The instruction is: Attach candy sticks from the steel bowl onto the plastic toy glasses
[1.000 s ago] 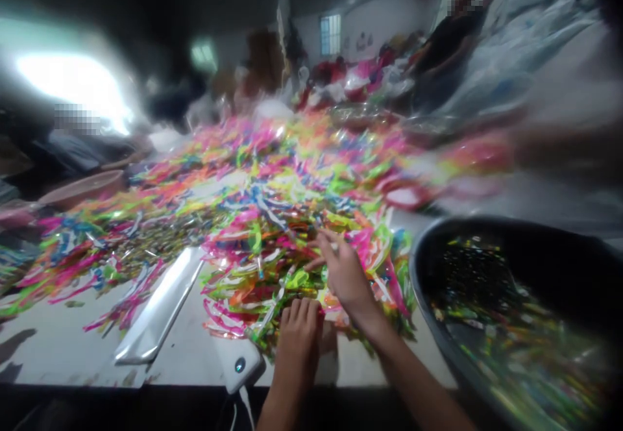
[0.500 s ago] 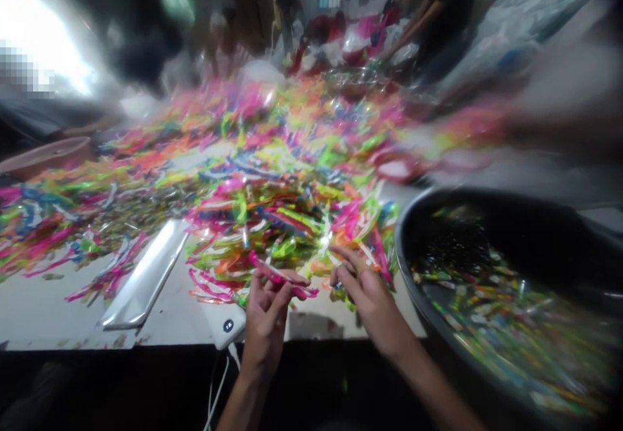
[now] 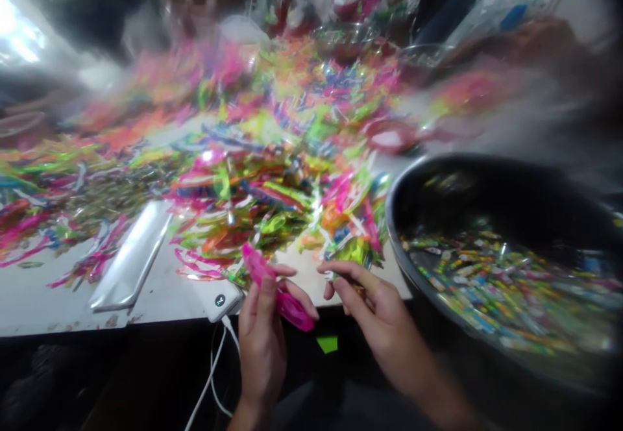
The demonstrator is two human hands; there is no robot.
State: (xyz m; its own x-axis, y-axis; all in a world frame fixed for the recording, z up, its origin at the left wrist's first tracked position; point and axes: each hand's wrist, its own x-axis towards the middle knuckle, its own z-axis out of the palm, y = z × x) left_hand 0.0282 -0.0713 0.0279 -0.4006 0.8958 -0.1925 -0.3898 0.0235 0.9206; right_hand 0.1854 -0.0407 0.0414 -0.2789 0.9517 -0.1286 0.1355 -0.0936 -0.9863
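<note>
A bright pink plastic piece (image 3: 294, 311), long and flat, is gripped in my left hand (image 3: 265, 314) above the table's front edge. Thumb and fingers of that hand press on its middle, while both its ends stick out. Close by on the right, my right hand (image 3: 374, 307) pinches a small whitish and dark bit (image 3: 331, 276), too small to name. The hands are a short gap apart. Behind them lies a heap of colourful plastic pieces (image 3: 263, 204) in pink, green, orange and blue.
At the right stands a large dark basin (image 3: 395, 223) holding many slim coloured items. A white power bank (image 3: 224, 300) with a cable (image 3: 214, 372) lies at the table edge. Left of it is a silvery flat packet (image 3: 134, 256). Another person's arm (image 3: 511, 48) reaches in at the right.
My left hand has turned the pink piece, so its broad side shows. My right hand has come back from the heap towards the left hand, now pinching a small bit. The view has tilted down.
</note>
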